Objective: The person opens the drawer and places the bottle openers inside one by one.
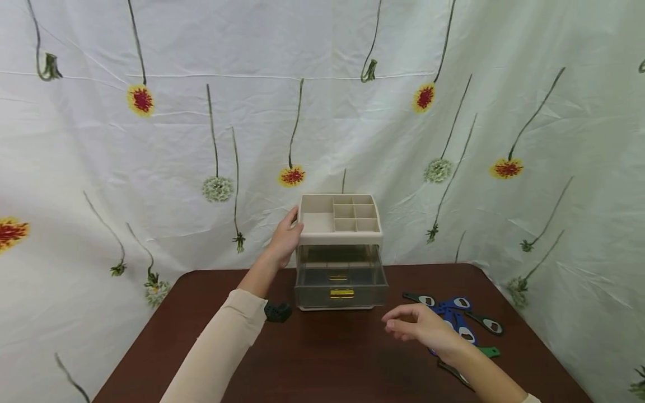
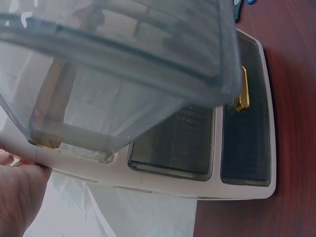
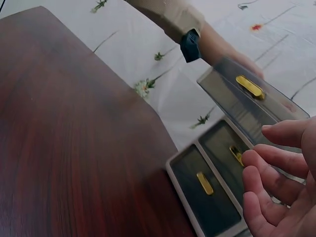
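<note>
As the head view shows, the left hand (image 1: 284, 242) touches the side of the drawer organizer (image 1: 340, 239), apparently bracing it behind its pulled-out top drawer (image 1: 313, 295); whether it clasps is unclear. Loosely curled, empty, the right hand (image 1: 428, 331) hovers beside bottle openers (image 1: 466, 334), near the desk's (image 1: 317, 364) right edge. Left wrist: the drawer overhangs closed lower drawers (image 2: 247, 153). Right wrist: desk room lies past them.

White cloth (image 1: 332, 123), creased, printed with red-yellow and pale stemmed flowers (image 1: 142, 101), hangs behind and at both sides of counter (image 1: 312, 358). Counter dark reddish-brown, wood-grained, far corners rounded.
</note>
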